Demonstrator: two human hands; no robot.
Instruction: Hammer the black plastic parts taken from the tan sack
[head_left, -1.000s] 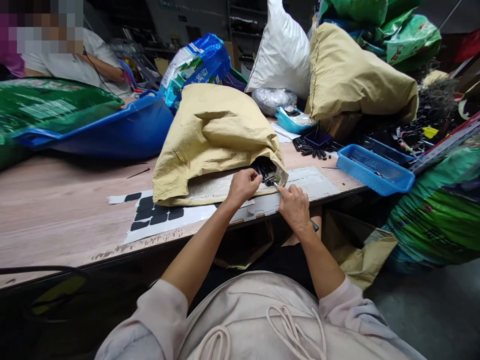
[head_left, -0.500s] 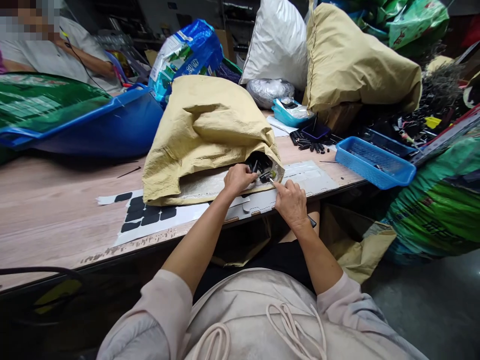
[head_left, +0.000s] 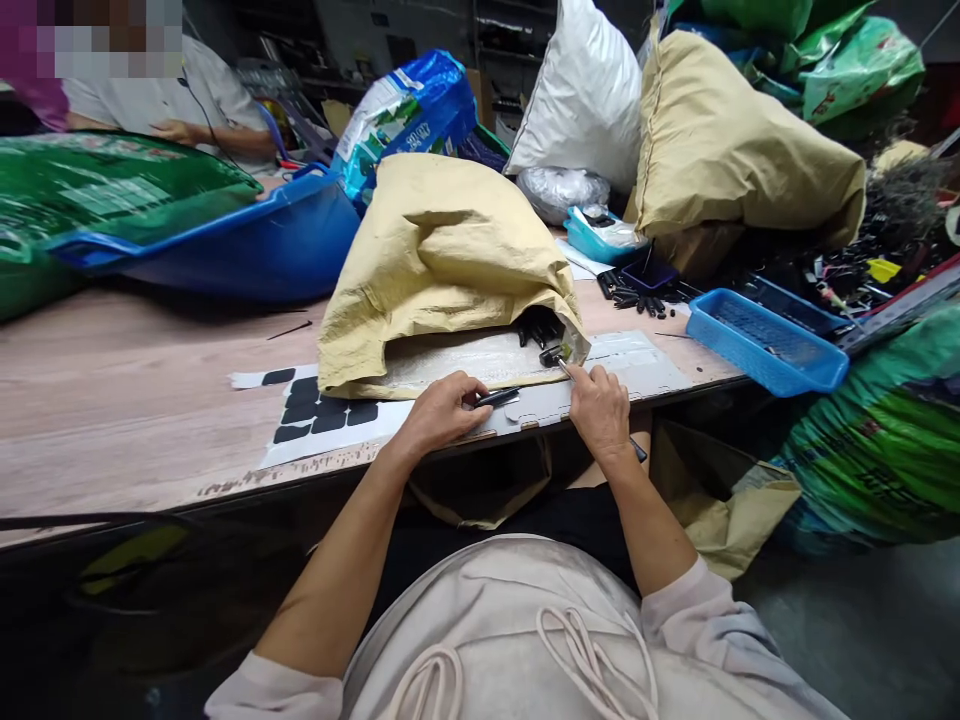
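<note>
My left hand (head_left: 448, 408) is closed on a slim black pointed piece (head_left: 496, 397), low over the flat grey cardboard (head_left: 544, 402) at the table's front edge. In my right hand (head_left: 602, 408) is a hammer-like tool (head_left: 551, 356) with a thin metal shaft and a dark, blocky head. Its dark handle end shows beside my wrist. The head is at the mouth of a tan sack (head_left: 450, 260) lying on its side. Several similar black pieces (head_left: 538, 326) show inside the opening; the rest of the contents is hidden.
A sheet with black rounded squares (head_left: 304, 405) lies left of my hands. A blue basket (head_left: 765, 345) stands at the right edge, with loose black parts (head_left: 637, 298) behind it. A large blue tub (head_left: 247, 245) and a full tan sack (head_left: 742, 140) stand farther back.
My left hand has drawn back from the sack mouth toward the table edge with a black piece. My right hand stays near the opening with the tool. The view has shifted slightly.
</note>
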